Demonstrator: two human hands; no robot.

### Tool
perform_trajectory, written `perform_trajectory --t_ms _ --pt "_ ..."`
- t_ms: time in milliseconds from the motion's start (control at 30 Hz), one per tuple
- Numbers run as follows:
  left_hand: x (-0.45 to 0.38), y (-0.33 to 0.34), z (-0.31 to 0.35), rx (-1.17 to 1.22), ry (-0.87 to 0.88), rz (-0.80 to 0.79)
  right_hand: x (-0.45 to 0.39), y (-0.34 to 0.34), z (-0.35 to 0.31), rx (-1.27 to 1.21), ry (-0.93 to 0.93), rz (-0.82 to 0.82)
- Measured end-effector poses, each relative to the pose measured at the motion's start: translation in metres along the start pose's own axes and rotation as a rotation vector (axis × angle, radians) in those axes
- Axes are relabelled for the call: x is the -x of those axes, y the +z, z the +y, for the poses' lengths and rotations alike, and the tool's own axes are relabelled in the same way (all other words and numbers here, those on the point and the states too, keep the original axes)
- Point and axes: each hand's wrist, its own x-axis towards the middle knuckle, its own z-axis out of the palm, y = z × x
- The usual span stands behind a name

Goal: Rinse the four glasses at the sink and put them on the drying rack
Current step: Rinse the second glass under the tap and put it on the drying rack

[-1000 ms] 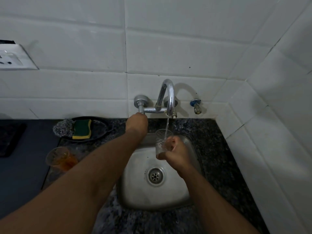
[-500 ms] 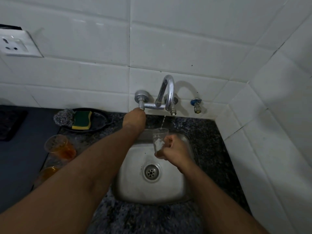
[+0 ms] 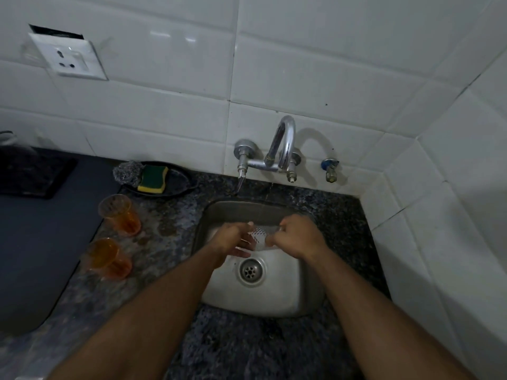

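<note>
A small clear glass lies nearly sideways between both hands over the steel sink. My left hand grips one end of it and my right hand grips the other. Two orange glasses stand on the granite counter left of the sink, one farther back and one nearer. The chrome tap on the wall shows only a thin trickle at its spout. No drying rack is in view.
A black dish with a green-yellow sponge and a steel scrubber sits behind the orange glasses. A dark mat covers the counter at left. A small valve and tiled walls close the right corner.
My left hand left the tap handle and came down onto the glass. The stream from the spout has almost stopped. The glass dropped lower into the sink and tipped sideways.
</note>
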Motion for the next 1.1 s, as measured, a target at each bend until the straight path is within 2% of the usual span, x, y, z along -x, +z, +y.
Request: perform_trajectory --t_ms 167,333,433,533,600,633,733,833,900,1100 --pt "0.014 0.0 -0.014 0.147 0.047 -0.085 0.006 0.001 0.0 0.022 -0.088 0.083" --pt "0.026 0.007 -0.016 0.227 0.072 -0.061 0.009 0.012 0.001 -0.098 -0.175 0.181" --pt "0.031 0.009 -0.016 0.259 0.089 -0.055 0.017 0.013 0.003 -0.147 -0.208 0.178" --pt "0.034 0.007 -0.017 0.19 0.097 -0.029 0.019 0.017 0.008 -0.21 -0.206 0.169" --pt "0.033 0.002 -0.018 0.01 0.126 0.036 0.018 0.021 0.009 -0.214 -0.193 0.163" --pt "0.031 -0.004 -0.02 -0.164 0.159 0.09 0.017 0.023 0.009 -0.215 -0.187 0.165" --pt "0.024 -0.03 -0.027 -0.898 0.254 0.262 0.015 0.029 0.009 -0.218 -0.175 0.166" --pt "0.022 -0.056 -0.038 -1.358 0.181 0.272 0.013 0.037 0.005 -0.216 -0.18 0.169" --pt "0.019 -0.068 -0.048 -1.471 0.107 0.251 0.011 0.045 0.002 -0.212 -0.198 0.165" --pt "0.017 -0.083 -0.081 -1.468 0.025 0.237 0.003 0.054 -0.001 -0.162 -0.223 0.156"
